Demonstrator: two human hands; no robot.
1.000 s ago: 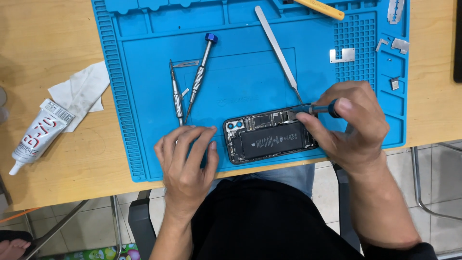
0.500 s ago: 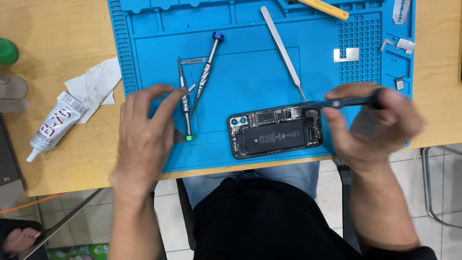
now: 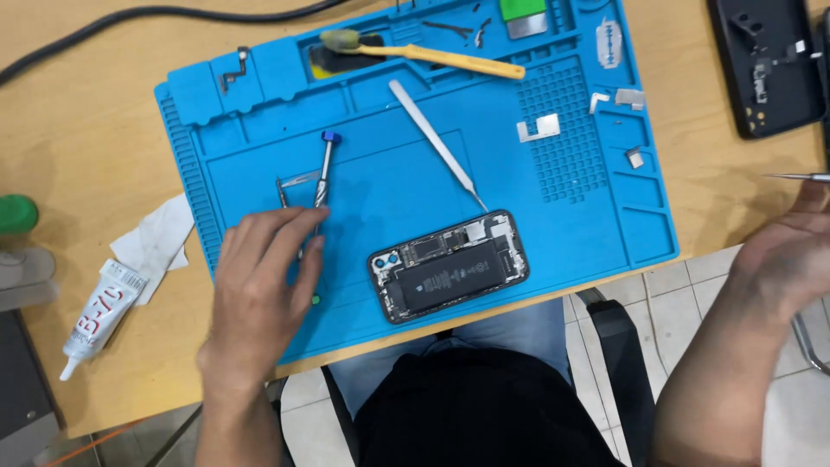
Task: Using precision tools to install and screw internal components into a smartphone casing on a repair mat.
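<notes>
Screwdrivers [image 3: 322, 177] sit on the blue mat [image 3: 415, 164], left hand [image 3: 259, 290] laid over them, fingers loose, nothing pinched yet. Light, stiff, probably slippery, so I'd grab mid-shaft. Right hand [image 3: 782, 259] pinches a thin tool [image 3: 795, 176]; opened phone [image 3: 450, 265] lies untouched.

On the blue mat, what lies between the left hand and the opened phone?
In the head view, only bare blue mat lies between the left hand and the opened phone. The screwdrivers lie above the hand, not in that stretch.

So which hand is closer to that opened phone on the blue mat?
The left hand, just left of the opened phone by the screwdrivers. The right hand is far right, off the blue mat.
</notes>
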